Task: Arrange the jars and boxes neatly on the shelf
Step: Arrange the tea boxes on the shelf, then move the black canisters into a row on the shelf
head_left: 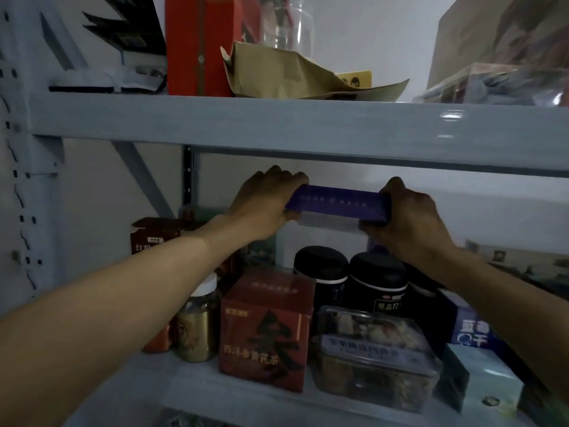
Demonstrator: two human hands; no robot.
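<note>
Purple and flat, the long box (338,201) is held up in the air inside the middle bay of the shelf (277,127), just below the grey beam and above the dark jars. Under the box's front edge shows a paler, whitish band; whether that is its lower side or a second thing is unclear. The left hand (264,204) grips the box's left end, fingers curled over the top and thumb beneath. The right hand (409,217) holds the right end the same way, its grip closed round that end, with its back toward the camera. Both forearms reach in from the lower corners.

Directly below stand two black jars (348,278) side by side, with a third dark one partly hidden behind the right forearm. In front of them lies a clear plastic tub (375,352) of snacks with a label on its lid. Left of the tub sits a red-brown box (264,328) with a large dark character, and further left a glass jar (197,322) with a white cap and golden contents. Behind that rises a dark red carton (154,235). On the right are a blue-and-white box (471,331) and a pale green box (489,383).

On the level above rest a tall red box (200,44), a crumpled brown paper bag (292,75) and a clear glass jar (288,23).
</note>
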